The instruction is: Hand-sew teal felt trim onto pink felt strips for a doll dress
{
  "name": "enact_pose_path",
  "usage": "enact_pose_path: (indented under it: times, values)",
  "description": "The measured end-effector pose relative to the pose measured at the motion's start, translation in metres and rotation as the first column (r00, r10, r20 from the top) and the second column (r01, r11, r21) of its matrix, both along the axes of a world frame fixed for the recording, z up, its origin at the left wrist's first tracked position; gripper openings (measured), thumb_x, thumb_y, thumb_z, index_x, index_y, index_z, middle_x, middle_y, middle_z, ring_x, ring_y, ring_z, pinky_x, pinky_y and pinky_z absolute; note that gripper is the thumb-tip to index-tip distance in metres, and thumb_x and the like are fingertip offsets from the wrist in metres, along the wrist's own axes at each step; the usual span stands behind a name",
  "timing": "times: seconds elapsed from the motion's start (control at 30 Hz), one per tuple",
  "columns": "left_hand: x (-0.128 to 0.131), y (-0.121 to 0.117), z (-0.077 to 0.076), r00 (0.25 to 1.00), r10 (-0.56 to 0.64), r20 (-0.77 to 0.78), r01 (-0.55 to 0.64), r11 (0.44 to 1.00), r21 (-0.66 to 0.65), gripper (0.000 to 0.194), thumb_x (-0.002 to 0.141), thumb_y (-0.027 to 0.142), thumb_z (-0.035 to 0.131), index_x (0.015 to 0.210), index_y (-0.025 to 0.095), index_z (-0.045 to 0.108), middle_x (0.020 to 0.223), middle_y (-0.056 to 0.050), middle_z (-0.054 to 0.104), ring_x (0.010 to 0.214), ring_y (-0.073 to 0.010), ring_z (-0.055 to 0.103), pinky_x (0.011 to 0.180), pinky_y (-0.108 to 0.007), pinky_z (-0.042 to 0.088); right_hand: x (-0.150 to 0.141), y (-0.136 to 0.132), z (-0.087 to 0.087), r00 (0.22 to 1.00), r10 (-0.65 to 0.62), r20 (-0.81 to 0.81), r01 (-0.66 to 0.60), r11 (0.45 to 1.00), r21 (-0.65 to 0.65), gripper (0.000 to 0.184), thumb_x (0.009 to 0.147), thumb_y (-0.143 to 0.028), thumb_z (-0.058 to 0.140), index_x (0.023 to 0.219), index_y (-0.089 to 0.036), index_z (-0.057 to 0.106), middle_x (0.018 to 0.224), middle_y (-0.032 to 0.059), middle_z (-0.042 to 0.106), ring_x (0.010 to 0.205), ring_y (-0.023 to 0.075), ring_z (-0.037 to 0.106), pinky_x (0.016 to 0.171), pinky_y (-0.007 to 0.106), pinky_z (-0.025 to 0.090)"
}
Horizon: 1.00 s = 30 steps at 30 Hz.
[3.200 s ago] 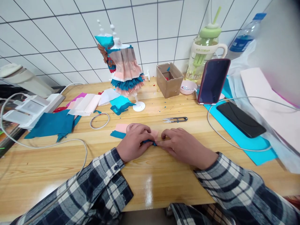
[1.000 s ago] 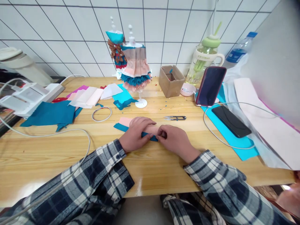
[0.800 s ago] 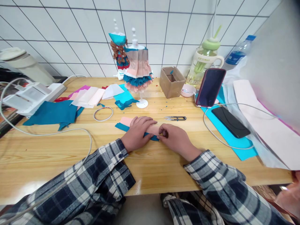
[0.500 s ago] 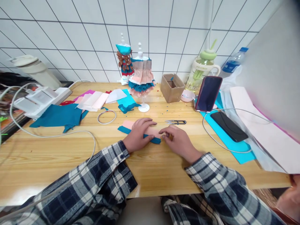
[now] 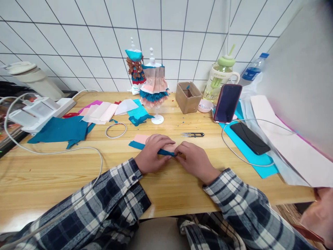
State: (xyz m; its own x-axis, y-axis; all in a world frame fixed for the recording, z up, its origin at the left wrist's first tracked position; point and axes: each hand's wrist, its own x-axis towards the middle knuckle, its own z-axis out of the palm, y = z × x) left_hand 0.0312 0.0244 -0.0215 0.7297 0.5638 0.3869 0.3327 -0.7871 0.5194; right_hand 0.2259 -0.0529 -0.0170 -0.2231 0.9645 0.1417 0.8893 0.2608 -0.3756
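A pink crepe paper strip (image 5: 140, 139) lies on the table in front of me, with a teal crepe paper strip (image 5: 137, 145) along its near edge. My left hand (image 5: 153, 153) rests across the middle of both, fingers over the pink and thumb at the teal edge, holding them. At their right end my right hand (image 5: 194, 160) pinches the layered edge between thumb and forefinger. The fingertips hide part of that end. Just beyond the right hand lie small thread snips (image 5: 193, 134), untouched.
Behind stand a doll dress form (image 5: 155, 81) in a ruffled paper dress, a second dressed figure (image 5: 135, 69) and a cardboard box (image 5: 188, 99). Left are a bangle-like ring (image 5: 116, 130), teal paper (image 5: 61, 130) and a white cable (image 5: 100, 158). Phones (image 5: 250, 138) and paper sheets lie right.
My right hand has moved left onto the strips' right end and now pinches it. The near teal edge there looks turned up. The whole view has shifted slightly.
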Motion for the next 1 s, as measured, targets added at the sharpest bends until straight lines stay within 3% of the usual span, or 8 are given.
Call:
enact_pose_path:
  times: [0.2,0.33,0.63,0.83,1.0]
  values:
    - [0.0025,-0.0011,-0.0020,0.996,0.046,-0.077,-0.046,0.999,0.010,0.014,0.079,0.035,0.070,0.088,0.025,0.067,0.114,-0.005,0.062,0.111,-0.0250,0.053,0.098,-0.044,0.035,0.0018,-0.0019,0.0020,0.999,0.049,0.014,-0.050,0.998,0.023,0.006,0.089,-0.020,0.057,0.090,-0.024,0.061,0.089,-0.0012,0.062,0.081,0.0138,0.057,0.066,0.025,0.033]
    - [0.0037,-0.0034,-0.0001,0.993,0.035,-0.117,-0.034,0.999,0.008,0.015,0.077,0.034,0.072,0.089,0.026,0.068,0.116,-0.004,0.062,0.111,-0.0251,0.053,0.097,-0.045,0.033,0.0019,-0.0023,0.0020,0.999,0.044,0.014,-0.044,0.999,-0.016,0.003,0.087,-0.022,0.061,0.089,-0.024,0.060,0.087,-0.0019,0.061,0.077,0.0137,0.056,0.063,0.025,0.031]
    - [0.0057,-0.0037,-0.0018,0.989,0.058,-0.134,-0.054,0.998,0.031,0.009,0.082,0.032,0.067,0.085,0.025,0.068,0.111,-0.004,0.064,0.107,-0.0236,0.053,0.095,-0.044,0.032,0.0008,-0.0020,0.0000,0.996,-0.042,-0.076,0.040,0.999,-0.021,0.019,0.083,-0.026,0.065,0.098,-0.024,0.053,0.087,-0.0041,0.062,0.074,0.0134,0.056,0.060,0.025,0.030]
    - [0.0093,-0.0055,-0.0012,0.987,0.065,-0.149,-0.057,0.997,0.060,0.010,0.082,0.032,0.066,0.089,0.024,0.067,0.106,-0.003,0.064,0.102,-0.0224,0.054,0.091,-0.043,0.032,0.0001,-0.0027,0.0019,0.999,0.000,-0.038,-0.001,0.999,-0.033,0.016,0.086,-0.027,0.062,0.100,-0.024,0.056,0.092,-0.0019,0.063,0.078,0.0142,0.058,0.062,0.025,0.032]
    - [0.0093,-0.0065,-0.0007,0.989,0.065,-0.132,-0.059,0.997,0.048,0.015,0.080,0.029,0.064,0.095,0.024,0.065,0.106,-0.003,0.064,0.103,-0.0231,0.054,0.093,-0.043,0.033,-0.0001,-0.0027,0.0018,0.996,-0.086,-0.028,0.085,0.995,-0.053,0.013,0.086,-0.030,0.062,0.097,-0.024,0.058,0.091,-0.0018,0.064,0.077,0.0142,0.058,0.061,0.026,0.031]
